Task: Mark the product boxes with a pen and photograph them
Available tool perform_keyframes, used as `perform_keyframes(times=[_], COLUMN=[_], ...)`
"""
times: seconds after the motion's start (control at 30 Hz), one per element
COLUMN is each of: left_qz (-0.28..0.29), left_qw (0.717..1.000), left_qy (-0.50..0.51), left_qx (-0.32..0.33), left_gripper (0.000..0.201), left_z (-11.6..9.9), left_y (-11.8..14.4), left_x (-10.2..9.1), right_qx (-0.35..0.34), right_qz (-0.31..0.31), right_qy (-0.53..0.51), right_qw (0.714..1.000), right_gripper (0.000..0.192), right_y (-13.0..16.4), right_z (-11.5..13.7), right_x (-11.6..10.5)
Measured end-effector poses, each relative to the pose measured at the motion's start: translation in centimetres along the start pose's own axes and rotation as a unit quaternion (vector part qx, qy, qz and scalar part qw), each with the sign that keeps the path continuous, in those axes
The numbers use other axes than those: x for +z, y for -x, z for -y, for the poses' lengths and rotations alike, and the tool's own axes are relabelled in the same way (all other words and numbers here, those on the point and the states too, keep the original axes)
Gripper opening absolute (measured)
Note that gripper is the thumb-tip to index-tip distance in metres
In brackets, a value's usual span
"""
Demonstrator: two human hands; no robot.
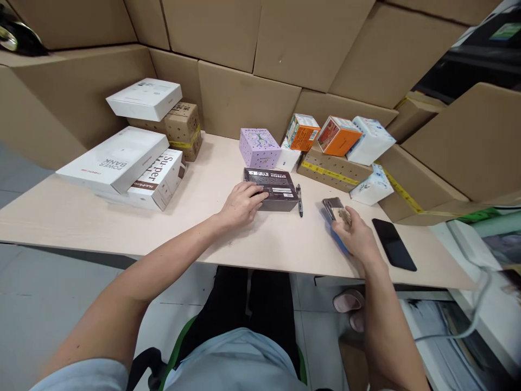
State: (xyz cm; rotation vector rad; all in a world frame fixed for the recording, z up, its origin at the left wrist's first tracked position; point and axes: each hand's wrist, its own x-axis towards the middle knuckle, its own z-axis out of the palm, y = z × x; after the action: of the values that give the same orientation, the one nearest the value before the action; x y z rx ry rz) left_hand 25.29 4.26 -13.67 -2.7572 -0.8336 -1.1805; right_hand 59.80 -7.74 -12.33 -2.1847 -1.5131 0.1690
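Observation:
A dark printed box (280,190) lies flat near the middle of the table. My left hand (243,203) is closed on its left front end, fingers bent over the top; the thumb is hidden. A black pen (300,201) lies just right of that box. Farther right, my right hand (355,232) is closed on a small flat packet (336,206) with dark, beige and blue parts. The packet is tilted close to the tabletop, and its exact kind is unclear. A black smartphone (394,244) lies to the right of this hand.
White boxes (118,155) and a brown carton (183,122) are stacked at left. Behind the dark box stands a purple box (259,146). Orange boxes (340,134) and white patterned boxes (371,140) sit around a long brown carton (329,168). Cardboard panels (244,103) wall the table's back.

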Motion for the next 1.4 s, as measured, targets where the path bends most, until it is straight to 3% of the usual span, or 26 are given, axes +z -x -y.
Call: perform_keyframes(times=[0.1, 0.23, 0.3, 0.4, 0.5, 0.57, 0.67, 0.8, 0.9, 1.07, 1.23, 1.3, 1.4], left_qz=[0.004, 0.033, 0.035, 0.033, 0.024, 0.008, -0.016, -0.022, -0.039, -0.215, -0.345, -0.362, -0.34], left_qw=[0.999, 0.993, 0.99, 0.982, 0.968, 0.958, 0.941, 0.932, 0.931, 0.936, 0.918, 0.916, 0.927], left_qy=[0.018, 0.083, 0.107, 0.148, 0.204, 0.237, 0.276, 0.302, 0.302, 0.2, 0.053, 0.024, -0.043], left_qx=[-0.049, -0.079, -0.088, -0.117, -0.145, -0.163, -0.197, -0.201, -0.2, -0.193, -0.19, -0.17, -0.15], left_gripper=[0.031, 0.034, 0.034, 0.036, 0.038, 0.036, 0.029, 0.024, 0.024, 0.034, 0.031, 0.034, 0.032], left_z=[0.3, 1.3, 1.6, 1.7, 2.0, 2.5, 3.5, 4.2, 4.1, 3.4, 3.4, 3.4, 3.4], left_y=[0.2, 0.1, -0.1, -0.3, -0.3, -0.3, -0.3, -0.3, -0.3, -0.4, -0.7, -0.6, -0.6], left_x=[-0.2, -0.7, -1.2, -2.0, -2.6, -2.8, -3.0, -3.1, -3.0, -3.8, -5.4, -5.8, -6.0], right_qx=[-0.061, -0.049, -0.066, -0.169, -0.218, -0.218, -0.21, -0.2, -0.216, -0.256, -0.223, -0.203, -0.17], right_qz=[0.015, 0.074, 0.089, 0.134, 0.218, 0.231, 0.2, 0.18, 0.132, 0.004, -0.148, -0.189, -0.195], right_qy=[0.098, 0.119, 0.088, -0.014, -0.114, -0.141, -0.142, -0.156, -0.179, -0.22, -0.197, -0.178, -0.182], right_qw=[0.993, 0.989, 0.99, 0.976, 0.944, 0.938, 0.946, 0.95, 0.951, 0.941, 0.943, 0.944, 0.949], right_gripper=[0.071, 0.075, 0.091, 0.111, 0.122, 0.124, 0.121, 0.118, 0.1, 0.078, 0.075, 0.076, 0.077], right_y=[0.6, 0.6, 0.1, -1.0, -1.7, -1.8, -1.6, -1.5, -1.2, -1.3, -5.7, -8.5, -12.2], right_z=[-1.4, -0.6, 1.4, 5.9, 10.3, 12.1, 13.0, 12.9, 13.2, 14.4, 17.6, 19.6, 22.7], right_x=[0.2, -0.7, -1.1, -0.5, 1.7, 3.5, 5.4, 6.3, 6.3, 4.3, 2.9, 3.6, 5.8])
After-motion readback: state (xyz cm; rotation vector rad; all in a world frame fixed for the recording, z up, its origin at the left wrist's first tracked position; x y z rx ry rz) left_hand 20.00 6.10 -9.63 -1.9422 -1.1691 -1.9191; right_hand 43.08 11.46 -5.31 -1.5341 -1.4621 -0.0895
